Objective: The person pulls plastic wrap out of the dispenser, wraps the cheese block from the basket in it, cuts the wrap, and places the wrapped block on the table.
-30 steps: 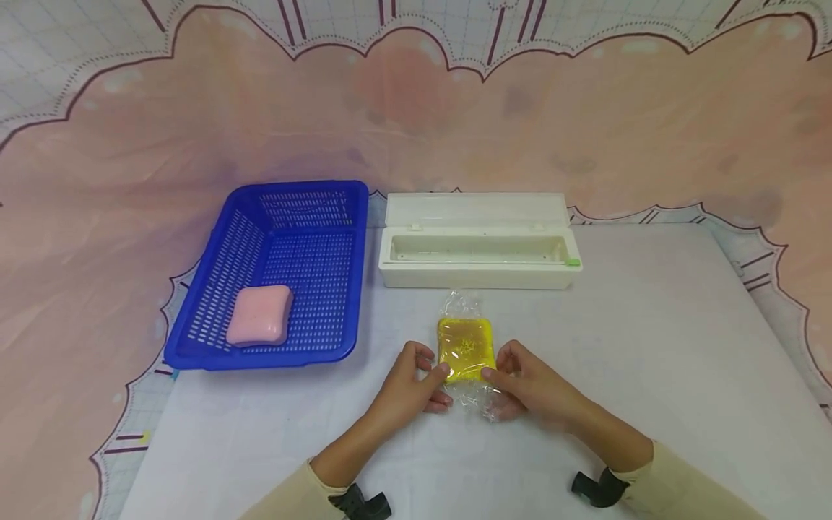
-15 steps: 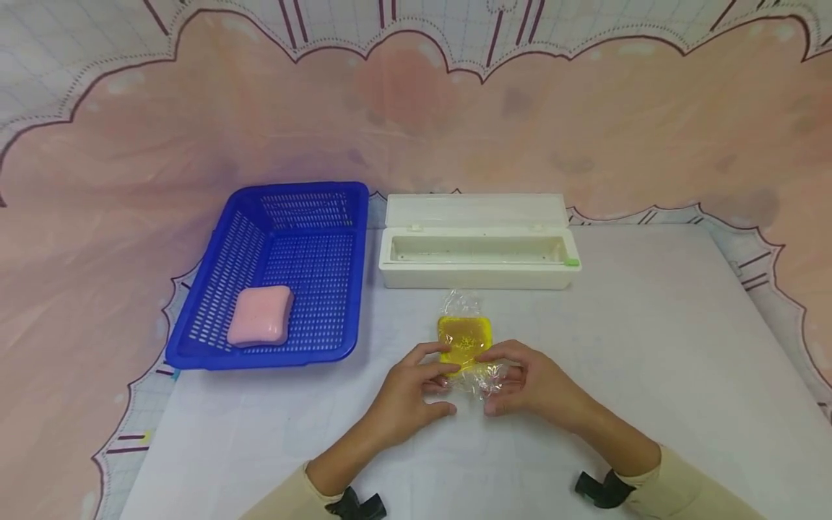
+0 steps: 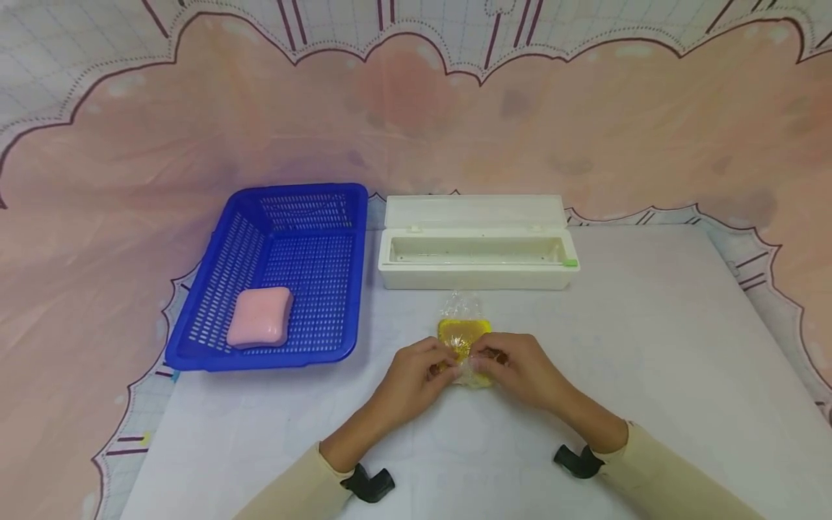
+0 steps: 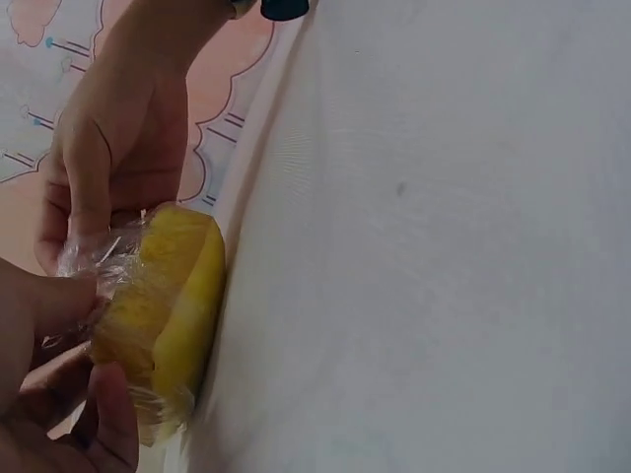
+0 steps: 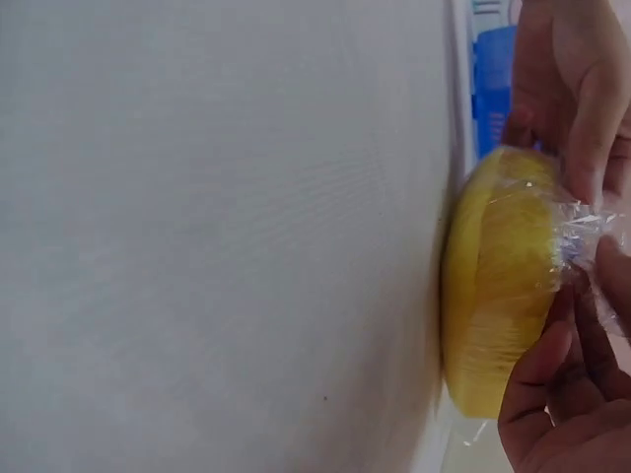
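A yellow translucent soap bar lies on the white cloth in clear plastic wrap, one loose end of which sticks out at the far side. My left hand pinches the near end of the wrap, folded up over the bar. From the other side, my right hand pinches the same gathered film. The left wrist view shows the bunched film between both hands, above the bar's face. In the right wrist view, film stretches tight around the yellow bar. Fingers cover part of the bar in the head view.
A blue plastic basket stands at the left with a pink soap bar inside. Behind the hands is a long white case, its lid raised and a green piece at its right end. A patterned backdrop hangs behind.
The near end of the wrap has been lifted and folded over the yellow soap bar. Both hands have moved from the bar's near corners to the film over its middle.
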### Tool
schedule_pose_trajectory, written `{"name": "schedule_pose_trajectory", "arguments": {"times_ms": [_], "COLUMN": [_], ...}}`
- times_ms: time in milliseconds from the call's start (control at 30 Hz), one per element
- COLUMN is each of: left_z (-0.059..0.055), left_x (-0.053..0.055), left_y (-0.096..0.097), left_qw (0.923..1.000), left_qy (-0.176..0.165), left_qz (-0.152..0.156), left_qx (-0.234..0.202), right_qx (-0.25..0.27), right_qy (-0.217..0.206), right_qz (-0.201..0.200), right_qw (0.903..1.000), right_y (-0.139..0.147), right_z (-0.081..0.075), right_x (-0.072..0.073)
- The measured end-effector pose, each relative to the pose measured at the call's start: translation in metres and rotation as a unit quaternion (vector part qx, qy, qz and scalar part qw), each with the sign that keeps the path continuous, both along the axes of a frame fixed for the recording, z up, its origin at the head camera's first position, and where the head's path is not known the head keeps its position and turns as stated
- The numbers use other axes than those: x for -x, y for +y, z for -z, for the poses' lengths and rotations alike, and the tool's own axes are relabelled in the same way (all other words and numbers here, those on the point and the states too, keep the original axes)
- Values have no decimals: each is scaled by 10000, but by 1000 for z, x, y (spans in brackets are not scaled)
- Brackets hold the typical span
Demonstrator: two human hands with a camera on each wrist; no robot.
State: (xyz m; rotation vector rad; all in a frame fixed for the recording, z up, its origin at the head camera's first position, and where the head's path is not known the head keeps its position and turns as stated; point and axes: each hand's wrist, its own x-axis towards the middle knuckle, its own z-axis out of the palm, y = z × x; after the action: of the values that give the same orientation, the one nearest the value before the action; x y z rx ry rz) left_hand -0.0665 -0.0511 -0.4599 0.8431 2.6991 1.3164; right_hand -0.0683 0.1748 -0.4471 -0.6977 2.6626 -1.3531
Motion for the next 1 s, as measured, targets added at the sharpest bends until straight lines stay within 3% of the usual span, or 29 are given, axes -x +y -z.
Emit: {"name": "schedule_pose_trajectory", "arguments": {"times_ms": [200,333,533,733,800,900,1000], "left_z": [0,0,5,8,6,-2,-11], "left_x": [5,8,10,8,3,-8,-22], "left_y": [5,8,8,4,1,-5,-10], "left_qw": [9958,9922,9914,9919,9958,9985,9847], "left_qy": [-697,-965,-935,-828,-539,337,1401], "left_qz": [-579,-706,-765,-870,-683,-268,118], "left_qx": [-91,-364,-497,-408,-293,330,1026], "right_qx": [-125,-144,-475,-716,-749,-1138,-1818], "right_qy": [-463,-760,-731,-764,-452,672,1958], "right_qz": [461,719,1122,1146,1073,634,-93], "right_qw": [9978,9944,9899,9879,9904,9892,9636], "right_y": [-5,-8,-10,-7,-4,3,10], "right_z": [7,9,10,8,5,-2,-5], "right_x": [12,15,19,18,13,2,-7]}}
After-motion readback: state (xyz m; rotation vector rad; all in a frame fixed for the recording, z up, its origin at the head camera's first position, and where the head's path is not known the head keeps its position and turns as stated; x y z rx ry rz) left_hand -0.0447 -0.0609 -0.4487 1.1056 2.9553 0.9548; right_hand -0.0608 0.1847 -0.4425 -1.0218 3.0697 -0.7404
